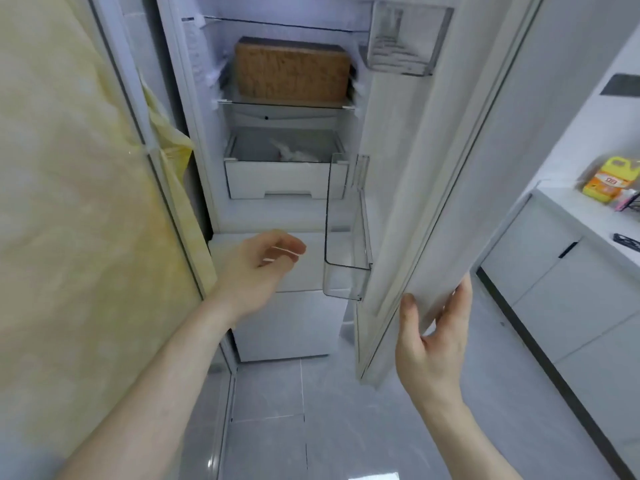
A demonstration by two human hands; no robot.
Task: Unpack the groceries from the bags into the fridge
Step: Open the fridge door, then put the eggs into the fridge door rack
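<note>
While the right hand grips the lower edge of the fridge door, fingers curled round it to keep the fridge accessible at upper centre, the left hand hovers empty, fingers loosely curled; no grocery bags in view.

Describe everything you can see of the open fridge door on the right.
The fridge door is white or pale grey, tall, and swung open toward the camera, so its inner side faces left. Two clear plastic door shelves hang on that side: an upper one and a lower one; both look empty. The right hand grips the door's lower edge, thumb on the inner face and fingers on the outer.
</note>
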